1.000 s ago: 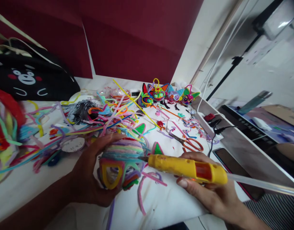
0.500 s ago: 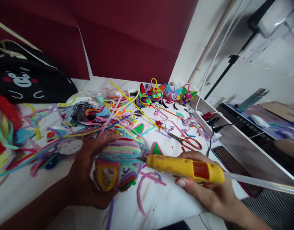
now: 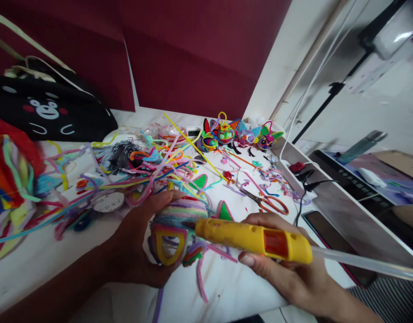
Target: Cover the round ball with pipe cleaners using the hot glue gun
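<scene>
My left hand (image 3: 137, 244) is wrapped round a ball wound from pastel pipe cleaners (image 3: 179, 224), held just above the white table (image 3: 226, 287). A yellow triangular loop sits on the ball's front. My right hand (image 3: 287, 269) grips a yellow hot glue gun (image 3: 253, 237) with a clear glue stick (image 3: 364, 264) sticking out behind. The gun's tip touches the right side of the ball.
Loose pipe cleaners (image 3: 132, 175) cover the table's middle and left. Orange-handled scissors (image 3: 267, 202) lie right of the ball. Several finished colourful figures (image 3: 238, 134) stand at the back. A black bear-face bag (image 3: 48, 112) is back left; a phone (image 3: 327, 229) and cables at right.
The glue gun's tip has moved left onto the ball. The ball has turned slightly in my left hand. The view has shifted a little.
</scene>
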`<state>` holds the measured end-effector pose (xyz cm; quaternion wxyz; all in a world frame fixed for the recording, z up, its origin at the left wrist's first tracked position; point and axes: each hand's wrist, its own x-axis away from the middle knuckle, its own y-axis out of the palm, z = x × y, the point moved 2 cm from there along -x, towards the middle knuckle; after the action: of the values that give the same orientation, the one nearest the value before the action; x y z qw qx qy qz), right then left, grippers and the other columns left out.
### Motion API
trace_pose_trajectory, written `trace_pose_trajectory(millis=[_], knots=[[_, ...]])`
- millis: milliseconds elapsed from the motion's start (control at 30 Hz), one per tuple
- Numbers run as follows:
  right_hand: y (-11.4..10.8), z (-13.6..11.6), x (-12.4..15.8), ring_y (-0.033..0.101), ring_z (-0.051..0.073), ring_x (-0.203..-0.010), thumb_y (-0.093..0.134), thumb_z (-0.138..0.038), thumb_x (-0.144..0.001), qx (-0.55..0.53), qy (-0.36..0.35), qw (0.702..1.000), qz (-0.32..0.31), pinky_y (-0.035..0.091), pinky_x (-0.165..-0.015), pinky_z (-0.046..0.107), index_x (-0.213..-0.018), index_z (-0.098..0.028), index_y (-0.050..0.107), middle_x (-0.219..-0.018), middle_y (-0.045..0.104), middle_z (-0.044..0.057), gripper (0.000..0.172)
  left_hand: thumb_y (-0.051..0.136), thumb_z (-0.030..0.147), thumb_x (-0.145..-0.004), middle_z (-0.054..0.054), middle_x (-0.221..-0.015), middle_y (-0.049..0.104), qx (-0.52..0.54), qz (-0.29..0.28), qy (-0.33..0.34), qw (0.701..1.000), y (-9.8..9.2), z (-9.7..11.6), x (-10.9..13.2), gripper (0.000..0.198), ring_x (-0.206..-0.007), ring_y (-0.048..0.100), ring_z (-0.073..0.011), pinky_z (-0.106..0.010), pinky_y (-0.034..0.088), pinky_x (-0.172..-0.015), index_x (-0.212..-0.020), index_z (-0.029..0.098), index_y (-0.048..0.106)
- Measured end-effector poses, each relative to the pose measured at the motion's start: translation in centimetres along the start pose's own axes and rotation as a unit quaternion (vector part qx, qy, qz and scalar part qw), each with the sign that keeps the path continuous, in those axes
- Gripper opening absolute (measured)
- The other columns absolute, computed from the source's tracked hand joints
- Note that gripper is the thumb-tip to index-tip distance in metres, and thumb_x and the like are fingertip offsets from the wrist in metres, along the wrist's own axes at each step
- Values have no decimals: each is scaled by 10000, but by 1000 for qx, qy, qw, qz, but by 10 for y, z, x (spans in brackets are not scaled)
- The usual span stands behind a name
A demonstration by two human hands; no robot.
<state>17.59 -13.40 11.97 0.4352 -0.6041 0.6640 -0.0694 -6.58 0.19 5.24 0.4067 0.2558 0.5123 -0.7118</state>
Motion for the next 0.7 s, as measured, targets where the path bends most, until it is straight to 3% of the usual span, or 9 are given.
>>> trace_pose_trajectory(millis=[133, 267, 367, 500, 600, 700], knots=[[2, 1, -1, 737, 167, -748, 720, -328, -910, 4, -2, 1000, 4, 617, -663, 226, -1209, -280, 575, -981, 745, 21, 336, 738, 209, -670, -194, -1380, 587, 22, 7, -25, 999, 1, 0, 2, 1022, -1222, 635, -369, -514, 547, -1034, -1580, 201, 274], [-2, 6, 5, 747, 206, -771, 746, -367, -880, 26, 15, 999, 30, 635, -684, 280, -1160, -283, 627, -1007, 743, 46, 316, 810, 193, -600, -215, -1336, 591, -10, 23, 10, 1000, -3, 2, -4, 1100, -1154, 667, -352, -470, 584, -993, -1564, 117, 285], [-6, 7, 9, 736, 174, -755, 743, -342, -887, 31, 17, 999, 26, 618, -665, 229, -1158, -278, 622, -990, 737, 28, 303, 797, 249, -604, -206, -1314, 603, -43, 36, 28, 998, -5, 4, -11, 1048, -1159, 653, -341, -455, 591, -988, -1534, 82, 343], [-10, 9, 13, 729, 144, -766, 711, -309, -919, 27, 22, 999, 16, 599, -669, 186, -1150, -275, 605, -968, 724, 12, 256, 773, 218, -592, -180, -1341, 590, -23, 29, 18, 999, -5, 3, -15, 1087, -1183, 640, -325, -423, 605, -965, -1560, 102, 293], [-10, 13, 17, 731, 156, -760, 713, -335, -918, 44, 29, 998, 38, 608, -684, 210, -1125, -257, 626, -945, 718, 25, 237, 794, 214, -575, -168, -1353, 588, -31, 28, 17, 999, -5, 1, -14, 1143, -1190, 642, -343, -472, 560, -1034, -1577, 129, 252], [-10, 16, 19, 736, 174, -807, 723, -331, -909, 50, 20, 998, 45, 615, -700, 225, -1090, -251, 654, -980, 720, 42, 210, 819, 251, -576, -161, -1342, 597, -28, 33, 10, 999, -4, 0, -14, 1144, -1165, 656, -344, -460, 597, -971, -1574, 153, 268]])
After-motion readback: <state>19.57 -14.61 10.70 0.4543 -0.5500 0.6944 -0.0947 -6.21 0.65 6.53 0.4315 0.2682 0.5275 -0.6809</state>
